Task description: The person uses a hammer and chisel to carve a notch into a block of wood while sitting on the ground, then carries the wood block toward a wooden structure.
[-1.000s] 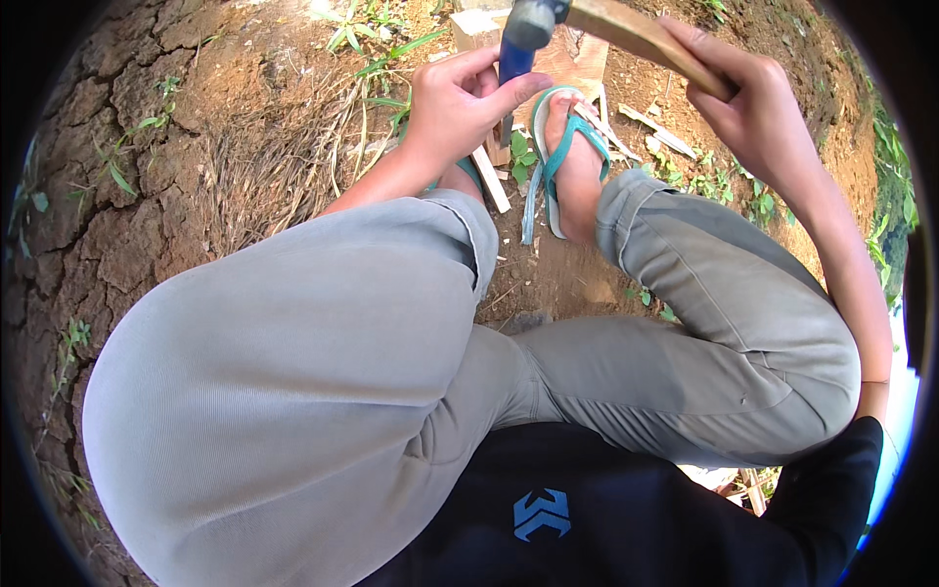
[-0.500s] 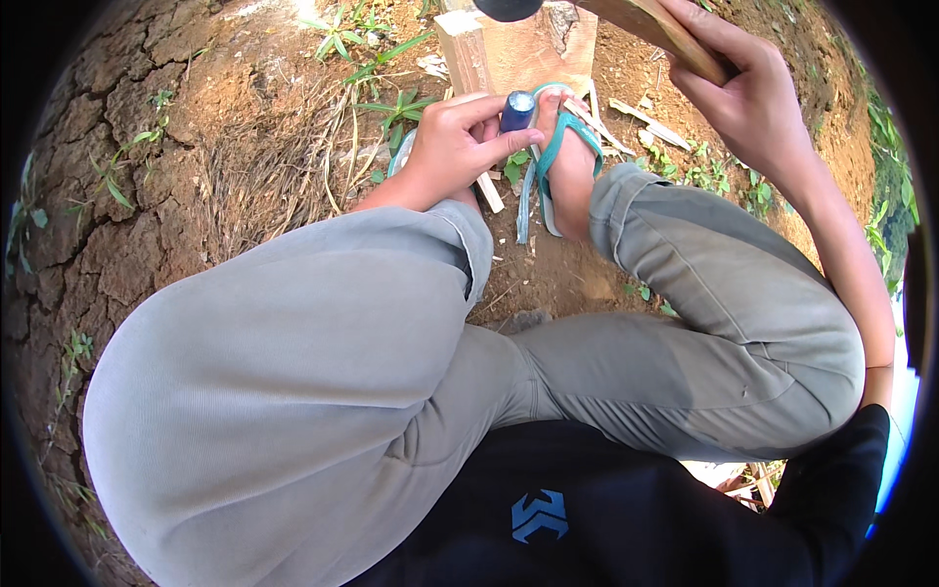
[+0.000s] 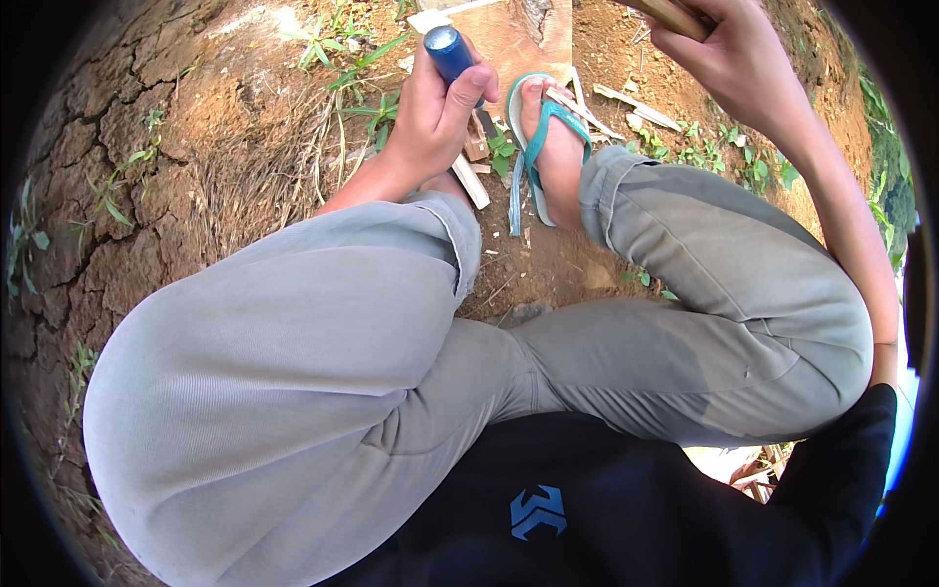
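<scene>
My left hand (image 3: 425,117) is closed around the blue handle of a chisel (image 3: 451,59). The handle's pale, worn butt end points up toward me, and part of a dark blade shows below the fist. Just beyond lies a pale wooden block (image 3: 533,34), cut off by the top edge of the view. At the upper right my right hand (image 3: 729,64) grips the wooden handle of a hammer (image 3: 675,14); its head is out of view.
My foot in a teal flip-flop (image 3: 536,157) rests close to the block. Wood chips (image 3: 636,108) and a pale offcut (image 3: 470,183) lie on the soil. Green weeds (image 3: 377,117) and dry grass grow at the left, beside cracked earth (image 3: 117,186).
My left hand has shifted left and up with the chisel, from loosely pinching it to a fuller grip. The hammer has risen, and its black head has left the view.
</scene>
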Demonstrator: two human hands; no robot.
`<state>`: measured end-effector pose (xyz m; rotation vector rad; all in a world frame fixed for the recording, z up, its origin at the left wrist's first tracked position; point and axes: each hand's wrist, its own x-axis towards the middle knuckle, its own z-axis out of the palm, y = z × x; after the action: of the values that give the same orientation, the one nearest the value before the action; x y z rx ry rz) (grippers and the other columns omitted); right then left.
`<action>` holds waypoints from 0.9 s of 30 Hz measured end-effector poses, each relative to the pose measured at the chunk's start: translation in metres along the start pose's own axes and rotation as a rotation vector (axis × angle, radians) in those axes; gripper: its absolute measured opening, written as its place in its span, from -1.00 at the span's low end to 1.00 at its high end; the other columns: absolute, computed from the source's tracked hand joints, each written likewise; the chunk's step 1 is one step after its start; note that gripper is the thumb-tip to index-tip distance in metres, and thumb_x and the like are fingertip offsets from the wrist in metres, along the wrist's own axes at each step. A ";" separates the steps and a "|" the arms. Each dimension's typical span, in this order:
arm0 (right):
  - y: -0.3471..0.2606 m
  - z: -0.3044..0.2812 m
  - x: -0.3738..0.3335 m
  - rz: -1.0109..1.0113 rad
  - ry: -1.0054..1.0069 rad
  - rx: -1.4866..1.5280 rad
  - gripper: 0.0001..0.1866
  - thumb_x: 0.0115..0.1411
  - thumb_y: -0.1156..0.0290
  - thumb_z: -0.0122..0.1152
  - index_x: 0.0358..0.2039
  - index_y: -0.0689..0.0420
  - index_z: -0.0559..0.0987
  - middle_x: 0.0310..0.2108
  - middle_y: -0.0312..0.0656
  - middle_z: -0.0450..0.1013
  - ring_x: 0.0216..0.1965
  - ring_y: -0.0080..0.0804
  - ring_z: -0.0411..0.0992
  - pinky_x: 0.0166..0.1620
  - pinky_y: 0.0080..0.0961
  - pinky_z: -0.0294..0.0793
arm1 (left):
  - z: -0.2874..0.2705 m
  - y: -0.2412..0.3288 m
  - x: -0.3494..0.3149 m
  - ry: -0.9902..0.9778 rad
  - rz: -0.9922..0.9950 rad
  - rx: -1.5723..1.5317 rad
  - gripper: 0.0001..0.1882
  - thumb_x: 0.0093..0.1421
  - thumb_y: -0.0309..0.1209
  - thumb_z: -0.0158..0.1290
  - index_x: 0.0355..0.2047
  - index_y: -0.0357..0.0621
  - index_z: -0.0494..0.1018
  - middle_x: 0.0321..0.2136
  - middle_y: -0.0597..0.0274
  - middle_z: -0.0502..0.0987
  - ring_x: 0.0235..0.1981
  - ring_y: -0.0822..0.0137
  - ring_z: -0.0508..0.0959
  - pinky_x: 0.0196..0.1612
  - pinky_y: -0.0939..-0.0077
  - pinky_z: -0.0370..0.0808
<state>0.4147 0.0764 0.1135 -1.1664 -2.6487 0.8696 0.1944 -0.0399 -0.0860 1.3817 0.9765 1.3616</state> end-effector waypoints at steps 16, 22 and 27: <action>0.004 0.005 0.000 -0.065 -0.092 -0.021 -0.43 0.09 0.64 0.19 0.18 0.22 0.54 -0.12 0.11 0.63 -0.21 -0.42 0.62 -0.14 -0.46 0.59 | -0.013 -0.011 -0.001 -0.059 0.005 -0.002 -0.60 0.52 -0.02 -0.14 -0.03 -0.13 0.23 -0.35 0.24 0.46 -0.32 0.46 0.44 -0.16 0.50 0.39; 0.007 0.007 0.005 -0.032 -0.154 -0.085 -0.43 0.07 0.64 0.23 0.16 0.21 0.56 -0.16 0.14 0.61 -0.23 -0.24 0.66 -0.14 -0.40 0.61 | -0.003 -0.007 0.003 -0.028 -0.028 0.014 -0.63 0.51 -0.05 -0.11 -0.08 -0.12 0.24 -0.38 0.26 0.44 -0.34 0.49 0.40 -0.20 0.53 0.35; 0.003 0.010 0.001 0.066 -0.034 -0.006 -0.45 0.07 0.62 0.25 0.15 0.21 0.57 -0.18 0.16 0.61 -0.25 -0.14 0.67 -0.16 -0.39 0.62 | -0.004 -0.006 0.007 -0.032 -0.041 0.005 -0.62 0.51 -0.03 -0.11 -0.09 -0.12 0.24 -0.40 0.28 0.43 -0.35 0.50 0.40 -0.21 0.55 0.35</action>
<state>0.4123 0.0742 0.1031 -1.2578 -2.6554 0.9004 0.1910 -0.0313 -0.0904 1.3757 0.9825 1.3035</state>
